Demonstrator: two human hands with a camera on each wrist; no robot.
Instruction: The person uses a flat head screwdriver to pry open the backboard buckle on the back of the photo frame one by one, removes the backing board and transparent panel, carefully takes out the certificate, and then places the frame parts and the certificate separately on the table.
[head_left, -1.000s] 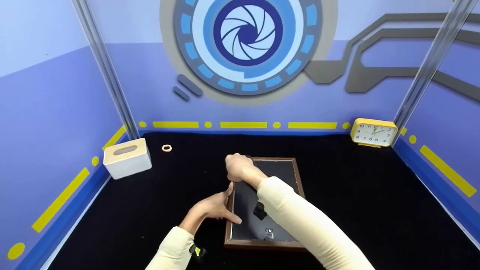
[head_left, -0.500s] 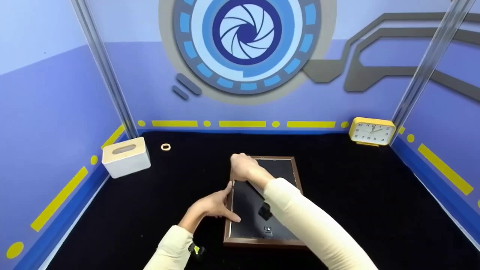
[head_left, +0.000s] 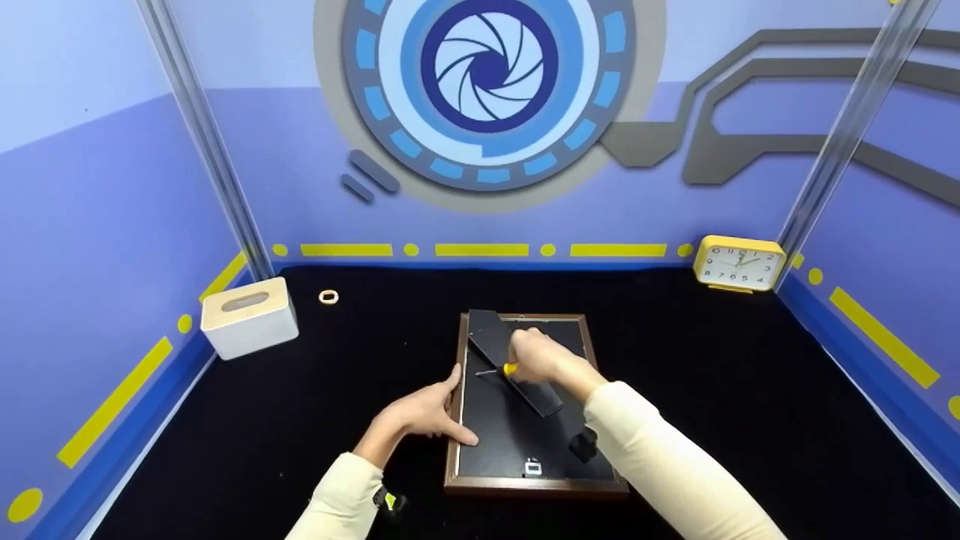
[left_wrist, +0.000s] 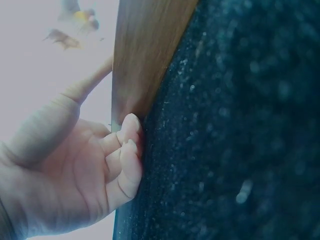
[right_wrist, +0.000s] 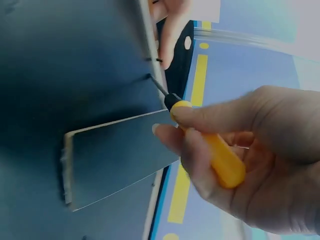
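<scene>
A brown wooden picture frame (head_left: 525,487) lies face down on the black table, its dark backing up. A black fold-out stand (head_left: 487,334) lies slantwise across the backing. My right hand (head_left: 540,358) grips a small yellow-handled screwdriver (head_left: 504,369). In the right wrist view the screwdriver (right_wrist: 220,155) has its thin tip at a small clip by the backing's left edge, just above the stand (right_wrist: 115,160). My left hand (head_left: 424,412) presses against the frame's left side. In the left wrist view its fingertips (left_wrist: 127,145) touch the wooden edge (left_wrist: 145,55).
A white tissue box (head_left: 247,315) with a wooden top stands at the back left, with a small pale ring (head_left: 328,297) beside it. A yellow alarm clock (head_left: 739,264) sits in the back right corner. Blue walls and two metal posts enclose the black table.
My right hand has come down from the frame's top left corner to the middle of its left side, uncovering the stand. The left hand has kept its place.
</scene>
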